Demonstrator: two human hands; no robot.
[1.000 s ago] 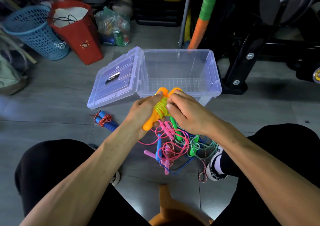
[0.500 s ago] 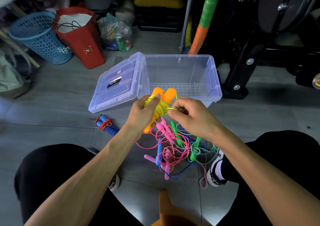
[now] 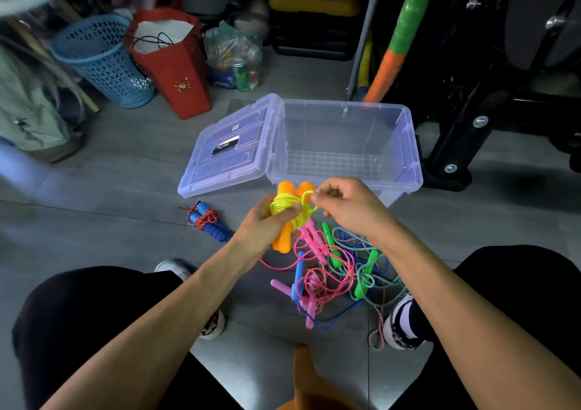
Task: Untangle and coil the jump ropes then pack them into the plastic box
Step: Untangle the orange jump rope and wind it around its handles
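On the floor at left lies a coiled blue-handled red rope (image 3: 206, 221), the left hand (image 3: 267, 224) grips the upright orange handles wrapped in yellow cord (image 3: 290, 213), the right hand (image 3: 342, 207) pinches its loose end, just near of the clear plastic box (image 3: 412, 145).

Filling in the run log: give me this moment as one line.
left hand: grips orange-handled rope | right hand: pinches its yellow cord | plastic box: open, empty | tangled ropes: on floor
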